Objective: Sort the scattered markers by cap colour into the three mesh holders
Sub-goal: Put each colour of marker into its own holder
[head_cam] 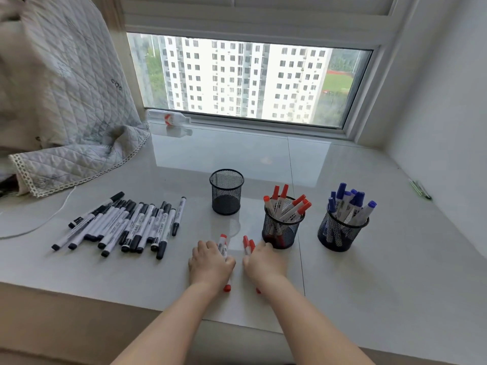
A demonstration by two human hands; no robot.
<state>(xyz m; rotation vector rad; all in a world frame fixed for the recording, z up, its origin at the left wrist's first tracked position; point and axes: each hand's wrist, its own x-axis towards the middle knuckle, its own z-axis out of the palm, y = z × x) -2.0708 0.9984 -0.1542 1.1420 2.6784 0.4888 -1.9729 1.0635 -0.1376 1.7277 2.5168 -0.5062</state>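
Three black mesh holders stand in a row on the white sill: an empty holder (226,192), a middle holder (282,224) with several red-capped markers, and a right holder (341,229) with several blue-capped markers. A pile of black-capped markers (123,225) lies at the left. My left hand (210,262) grips red-capped markers (223,245) lying on the sill. My right hand (264,260) grips two more red-capped markers (247,245) just in front of the middle holder. Red ends stick out below both hands.
A quilted grey blanket (66,114) hangs over the sill's left side, with a white cable (50,217) beneath it. A plastic bottle (170,118) lies by the window frame. A few green pens (420,189) rest against the right wall.
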